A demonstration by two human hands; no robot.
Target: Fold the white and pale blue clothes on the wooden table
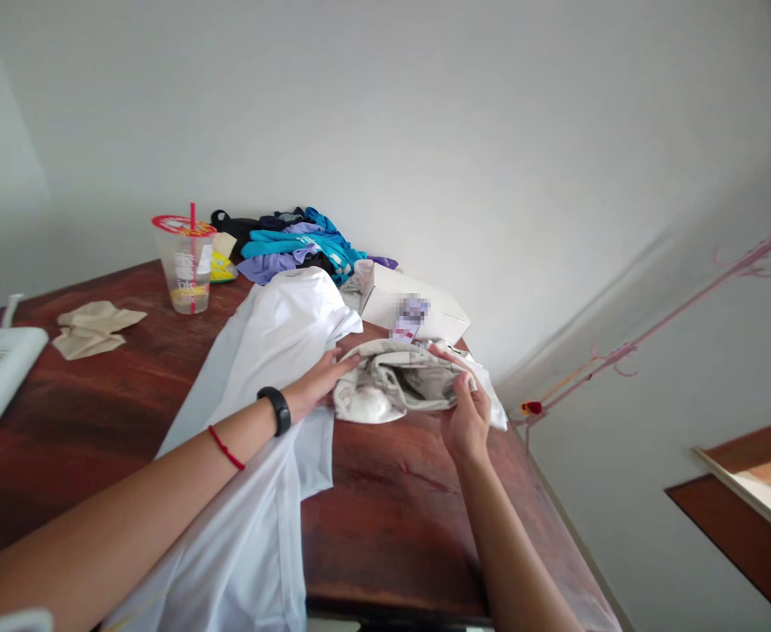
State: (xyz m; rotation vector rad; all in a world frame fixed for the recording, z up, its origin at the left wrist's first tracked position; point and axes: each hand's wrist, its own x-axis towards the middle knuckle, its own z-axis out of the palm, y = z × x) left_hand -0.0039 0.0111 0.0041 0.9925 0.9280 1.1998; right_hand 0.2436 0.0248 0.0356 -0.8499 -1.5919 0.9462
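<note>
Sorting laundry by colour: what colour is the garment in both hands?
Off-white garment, clearest in the head view.
</note>
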